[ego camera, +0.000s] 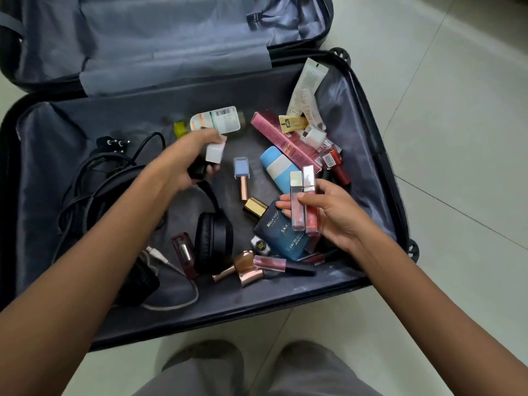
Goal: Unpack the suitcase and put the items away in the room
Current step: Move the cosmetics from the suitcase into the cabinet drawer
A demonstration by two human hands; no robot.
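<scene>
An open dark suitcase point(257, 305) lies on the floor with cosmetics and electronics scattered in its grey lining. My right hand point(334, 218) holds two lip gloss tubes point(303, 201) with silver caps above a blue perfume box point(283, 232). My left hand point(185, 158) grips a small white-capped bottle point(214, 152) over the middle of the case. Black headphones point(211, 238) lie under my left forearm. A clear bottle with a white label point(220, 120), a pink box point(283, 138), a blue and white container point(278, 165) and a white tube point(307, 87) lie further back.
Black cables and a plug point(114, 144) fill the case's left side, with a white USB cable point(171, 264) near the front. Several nail polishes and lipsticks point(245, 267) lie near the front edge. Pale floor tiles point(457, 110) surround the case. My knees point(257, 367) are below.
</scene>
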